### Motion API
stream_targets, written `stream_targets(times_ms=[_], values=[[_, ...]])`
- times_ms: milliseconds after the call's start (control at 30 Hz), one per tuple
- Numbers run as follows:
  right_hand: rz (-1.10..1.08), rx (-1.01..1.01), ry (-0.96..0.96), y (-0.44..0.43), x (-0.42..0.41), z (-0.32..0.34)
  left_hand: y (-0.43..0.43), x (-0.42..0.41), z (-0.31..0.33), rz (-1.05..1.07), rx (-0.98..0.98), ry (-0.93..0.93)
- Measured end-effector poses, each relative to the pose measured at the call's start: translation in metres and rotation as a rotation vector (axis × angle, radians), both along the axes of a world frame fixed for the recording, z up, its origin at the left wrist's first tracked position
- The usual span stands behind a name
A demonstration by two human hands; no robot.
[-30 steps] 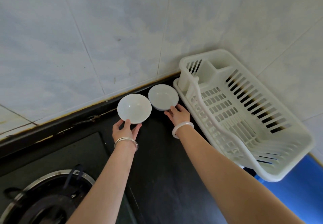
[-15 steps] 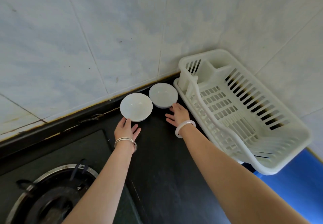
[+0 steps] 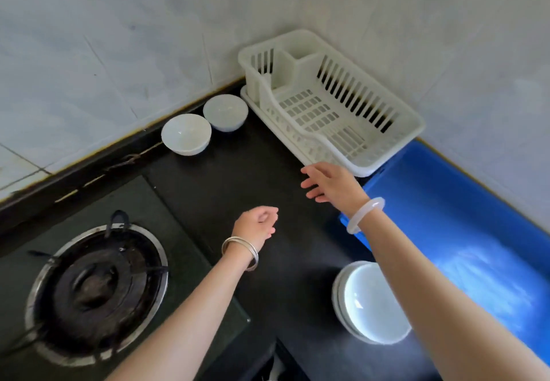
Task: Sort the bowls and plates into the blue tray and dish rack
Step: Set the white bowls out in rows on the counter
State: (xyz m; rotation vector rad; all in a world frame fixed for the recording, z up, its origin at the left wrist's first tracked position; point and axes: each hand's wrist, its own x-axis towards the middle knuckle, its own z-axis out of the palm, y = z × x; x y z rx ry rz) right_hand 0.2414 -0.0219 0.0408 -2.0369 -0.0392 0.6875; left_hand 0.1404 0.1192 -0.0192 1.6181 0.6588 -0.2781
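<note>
- Bowls first, in the head view: two white bowls stand upright on the black countertop [image 3: 238, 178] against the foot of the tiled wall [image 3: 119, 38]. The left bowl [image 3: 186, 133] and the right bowl [image 3: 225, 112] sit just beside each other, rims nearly touching; the right one is just beside the near-left corner of the dish rack [image 3: 327, 104].
- Dish rack: white slotted plastic, standing in the corner where the two walls meet, with a small partitioned compartment at its far-left end. Nothing lies in it.
- Blue tray [image 3: 464, 232]: it lies along the right wall, its far end just beside the rack's near-right end. What shows of its floor is bare, with a bright glare on it.
- Plates [image 3: 372, 303]: a small stack of white plates rests on the counter near the tray's left edge, partly hidden under the right forearm.
- Left hand [image 3: 257, 224]: it hovers over the bare counter, well apart from the bowls, fingers loosely curled and holding nothing. Thin silver bangles [image 3: 241, 251] circle the wrist.
- Right hand [image 3: 330, 183]: it hovers near the rack's near edge, fingers spread and empty, touching nothing. A pale translucent bangle [image 3: 365, 215] sits on the wrist.
- Gas burner [image 3: 92, 288]: a dark round ring with a metal surround, set in the stove at lower left.
</note>
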Motion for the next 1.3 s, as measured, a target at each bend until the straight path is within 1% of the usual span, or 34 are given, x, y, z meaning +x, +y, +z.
stream_targets(times_ms=[133, 200, 267, 333, 400, 533, 600, 667, 733, 833, 933, 1000, 1167, 1300], values=[[-0.03, -0.286, -0.182, -0.078, -0.056, -0.002, -0.058, -0.03, 0.006, -0.227, 0.089, -0.029], [-0.08, -0.413, -0.228, -0.109, -0.082, -0.007, -0.08, -0.041, 0.008, -0.306, 0.168, -0.04], [-0.09, -0.522, -0.235, -0.134, -0.105, -0.015, -0.098, -0.049, 0.009, -0.354, 0.238, -0.043], [-0.075, -0.617, -0.2, -0.15, -0.125, -0.023, -0.111, -0.057, 0.01, -0.403, 0.283, -0.026], [-0.084, -0.669, -0.165, -0.159, -0.139, -0.03, -0.121, -0.064, 0.008, -0.433, 0.317, -0.016], [-0.125, -0.742, -0.205, -0.162, -0.151, -0.035, -0.131, -0.07, 0.005, -0.45, 0.428, -0.001], [-0.132, -0.766, -0.228, -0.162, -0.151, -0.035, -0.133, -0.07, 0.005, -0.432, 0.427, 0.002], [-0.127, -0.779, -0.251, -0.161, -0.151, -0.033, -0.134, -0.072, 0.005, -0.382, 0.379, -0.007], [-0.135, -0.764, -0.261, -0.163, -0.152, -0.031, -0.134, -0.074, 0.005, -0.328, 0.346, -0.014], [-0.195, -0.725, -0.267, -0.172, -0.157, -0.025, -0.134, -0.073, 0.004, -0.292, 0.346, -0.002], [-0.314, -0.661, -0.291, -0.185, -0.161, -0.017, -0.138, -0.07, 0.005, -0.305, 0.388, 0.014], [-0.355, -0.633, -0.302, -0.192, -0.162, -0.012, -0.142, -0.067, 0.005, -0.307, 0.431, 0.037], [-0.374, -0.625, -0.283, -0.201, -0.162, -0.005, -0.148, -0.059, 0.011, -0.316, 0.546, 0.085], [-0.372, -0.599, -0.275, -0.201, -0.166, -0.001, -0.147, -0.055, 0.015, -0.315, 0.527, 0.067]])
